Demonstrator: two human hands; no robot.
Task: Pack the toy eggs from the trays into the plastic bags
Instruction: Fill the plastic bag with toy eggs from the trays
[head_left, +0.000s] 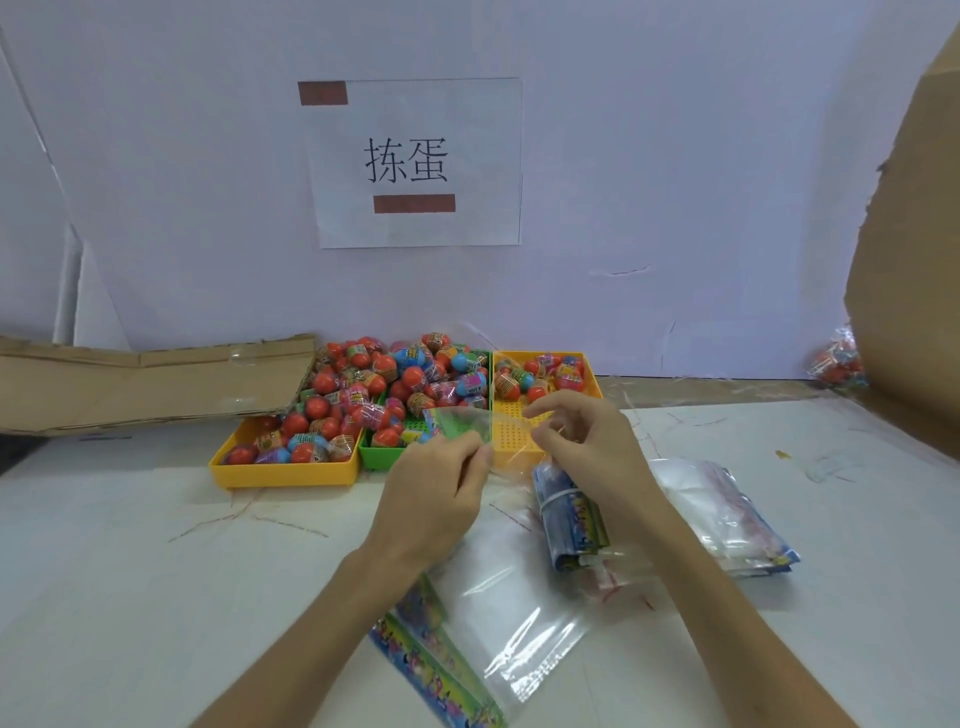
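The see-through plastic bag (462, 423) pinched between both hands nearly vanishes against the trays, its edges hard to trace. The green perforated plastic tray (415, 427) sits mostly buried under eggs. Brown cardboard sheet (904, 249) runs off the right edge.

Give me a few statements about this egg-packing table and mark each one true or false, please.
1. Both hands hold one clear plastic bag up in front of the trays. True: the left hand and the right hand each pinch it.
2. The right yellow tray is the fullest. False: it holds only a few toy eggs at its far end.
3. A green tray sits between two yellow ones. True.
4. The left yellow tray is empty. False: it is heaped with eggs.
5. A paper sign hangs on the wall behind. True.
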